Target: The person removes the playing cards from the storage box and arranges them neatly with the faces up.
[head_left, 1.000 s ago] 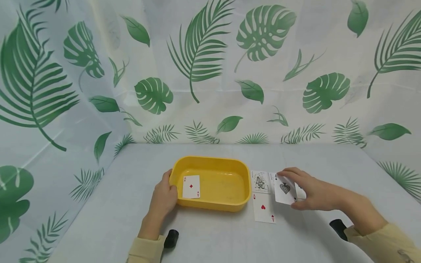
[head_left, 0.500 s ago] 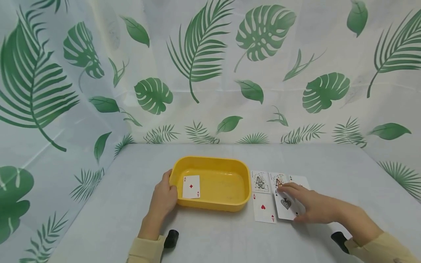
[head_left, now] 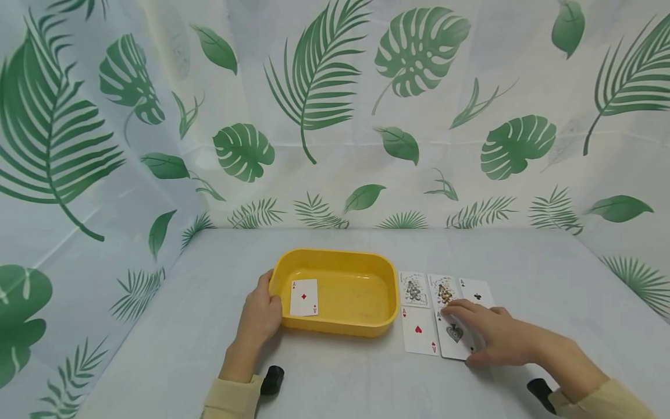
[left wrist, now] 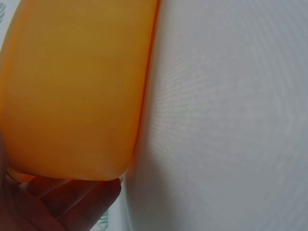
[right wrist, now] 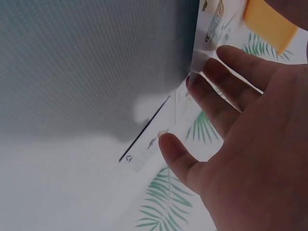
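Observation:
My left hand [head_left: 259,317] grips the left end of a yellow plastic tub [head_left: 340,327]; in the left wrist view its fingers [left wrist: 91,204] lie against that end. Inside the tub, at the left, is an ace of diamonds [head_left: 296,304]. To the right, my right hand [head_left: 508,337] lies over an ace of spades [head_left: 455,348], fingertips near its upper left corner and thumb near its lower right one. The right wrist view shows those fingers [right wrist: 211,98] spread and fairly straight. An ace of hearts [head_left: 419,343] lies just left of the ace of spades.
Beyond these cards, a black-and-white joker [head_left: 414,289], a coloured joker [head_left: 442,285] and an ace of clubs [head_left: 475,286] form a back row right of the tub. A leaf-printed sheet [head_left: 335,174] stands behind the pale table [head_left: 209,343].
My right hand has brought the ace of spades down and toward me, beside the ace of hearts, and its fingers have loosened. The left hand and tub have stayed put.

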The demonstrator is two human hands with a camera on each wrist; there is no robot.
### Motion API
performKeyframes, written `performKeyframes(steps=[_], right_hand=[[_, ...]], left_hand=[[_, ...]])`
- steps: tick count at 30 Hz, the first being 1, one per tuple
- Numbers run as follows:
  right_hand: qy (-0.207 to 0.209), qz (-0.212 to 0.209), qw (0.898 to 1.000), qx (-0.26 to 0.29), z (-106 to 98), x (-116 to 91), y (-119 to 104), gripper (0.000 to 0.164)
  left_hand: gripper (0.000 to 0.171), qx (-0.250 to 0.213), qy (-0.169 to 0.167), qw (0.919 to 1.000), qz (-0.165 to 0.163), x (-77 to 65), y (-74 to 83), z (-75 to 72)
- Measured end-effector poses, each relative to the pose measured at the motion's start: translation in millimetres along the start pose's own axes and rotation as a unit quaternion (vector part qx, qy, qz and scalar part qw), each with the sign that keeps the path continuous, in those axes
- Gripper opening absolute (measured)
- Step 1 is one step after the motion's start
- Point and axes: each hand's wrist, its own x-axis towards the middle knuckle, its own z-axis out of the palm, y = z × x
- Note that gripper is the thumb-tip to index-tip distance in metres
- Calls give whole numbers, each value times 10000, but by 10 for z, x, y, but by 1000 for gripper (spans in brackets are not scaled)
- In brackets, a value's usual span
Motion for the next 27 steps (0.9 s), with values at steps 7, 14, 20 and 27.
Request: performKeyframes(steps=[7, 14, 20, 27], right_hand=[[38, -59, 9999, -127, 37, 11, 4, 77], [110, -124, 9997, -173, 48, 9, 23, 74], [84, -104, 9999, -95, 46, 7, 27, 74], [67, -131, 9999, -20, 8, 9, 16, 76]], left_hand=[[57, -6, -21, 10000, 19, -15, 6, -17], [57, 12, -10, 10000, 51, -5, 3, -20], [57, 19, -14, 10000, 16, 0, 9, -20], [56, 26, -4, 10000, -11, -3, 12, -15]])
